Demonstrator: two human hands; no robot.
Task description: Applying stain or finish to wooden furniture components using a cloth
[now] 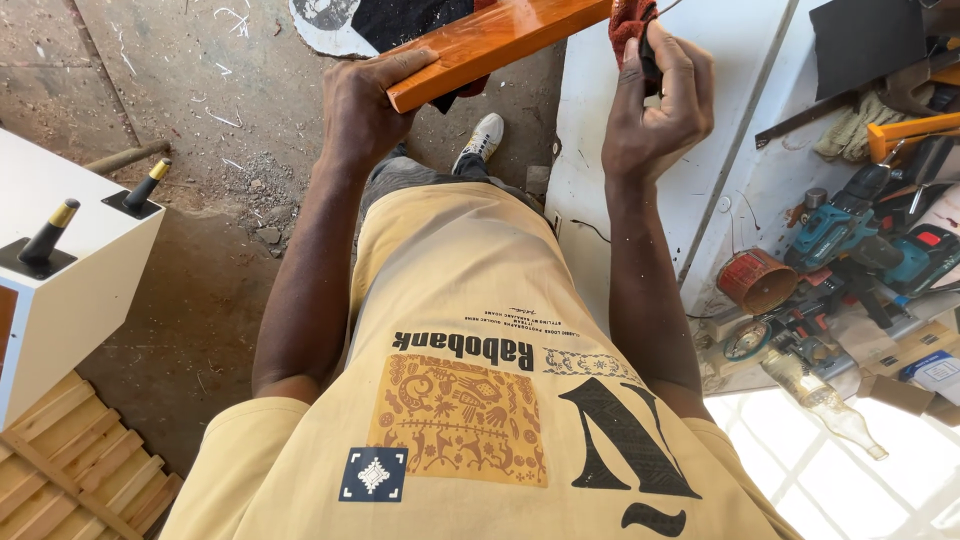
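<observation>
My left hand [365, 105] grips the near end of a glossy orange-brown wooden board [500, 45], which slants up to the right toward the top edge of the view. My right hand [660, 95] is closed around a red cloth [628, 25] and a small dark object, pressed against the board's right part. Below both arms my yellow printed shirt fills the lower middle of the view. One white shoe [482, 140] shows on the floor under the board.
A white panel [700, 190] lies at right. Beyond it sit teal power drills [850, 235], a red round tin [755, 280], a glass bottle [825, 400], gloves and an orange clamp. A white cabinet with black, gold-tipped legs [60, 270] stands upside down at left, above wooden slats [70, 470]. The floor is dusty concrete.
</observation>
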